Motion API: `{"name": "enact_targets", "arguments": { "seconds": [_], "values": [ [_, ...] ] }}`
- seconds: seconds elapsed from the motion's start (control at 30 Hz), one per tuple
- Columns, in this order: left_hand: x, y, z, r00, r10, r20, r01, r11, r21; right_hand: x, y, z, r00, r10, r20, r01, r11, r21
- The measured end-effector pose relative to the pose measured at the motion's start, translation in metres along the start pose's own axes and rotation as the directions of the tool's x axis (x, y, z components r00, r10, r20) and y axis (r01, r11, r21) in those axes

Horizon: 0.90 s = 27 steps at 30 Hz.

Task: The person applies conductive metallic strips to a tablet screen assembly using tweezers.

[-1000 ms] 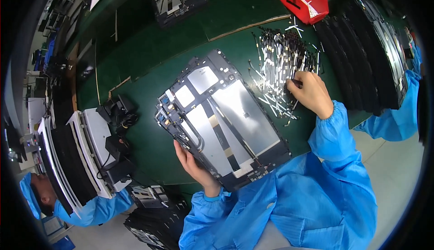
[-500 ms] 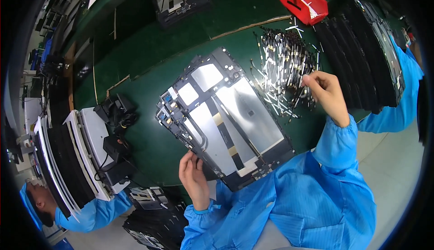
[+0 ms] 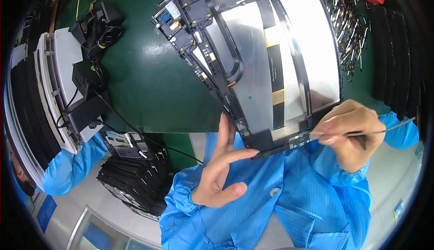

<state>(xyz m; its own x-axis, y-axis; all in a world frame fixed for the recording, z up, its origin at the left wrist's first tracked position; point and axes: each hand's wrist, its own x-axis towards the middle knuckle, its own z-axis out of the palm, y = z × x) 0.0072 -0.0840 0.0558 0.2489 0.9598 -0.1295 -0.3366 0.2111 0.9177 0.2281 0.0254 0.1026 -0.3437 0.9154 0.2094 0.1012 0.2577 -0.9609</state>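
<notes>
- Left hand [image 3: 219, 168]: fingers spread, index fingertip touching the lower edge of the large black-framed silver panel [image 3: 266, 64].
- Right hand [image 3: 350, 132]: fingers pinched on a thin grey metal strip [image 3: 384, 129], its tip at the panel's lower edge.

The single head camera is looking steeply down from the person's head, very near the panel assembly [image 3: 266, 60] on the green table [image 3: 144, 82]. The fisheye lens is bending edges toward the dark rim; the person's own sleeves are entering from below.
</notes>
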Motion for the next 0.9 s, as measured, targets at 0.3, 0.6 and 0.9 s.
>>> {"name": "enact_targets", "arguments": {
  "seconds": [0.3, 0.6, 0.9],
  "values": [
    [-0.013, 0.004, 0.005, 0.995, -0.069, 0.075, 0.066, 0.997, 0.035, -0.015, 0.006, 0.031, 0.991, -0.115, -0.067, 0.113, 0.993, -0.04],
    [-0.006, 0.018, 0.006, 0.981, -0.128, 0.145, 0.147, 0.981, -0.129, -0.011, 0.003, 0.028, 0.998, -0.013, -0.055, 0.009, 0.998, -0.066],
    [-0.007, 0.016, 0.034, 0.99, -0.116, 0.08, 0.119, 0.992, -0.033, -0.014, 0.003, 0.028, 0.996, 0.003, -0.085, -0.005, 1.0, -0.023]
  ]
}}
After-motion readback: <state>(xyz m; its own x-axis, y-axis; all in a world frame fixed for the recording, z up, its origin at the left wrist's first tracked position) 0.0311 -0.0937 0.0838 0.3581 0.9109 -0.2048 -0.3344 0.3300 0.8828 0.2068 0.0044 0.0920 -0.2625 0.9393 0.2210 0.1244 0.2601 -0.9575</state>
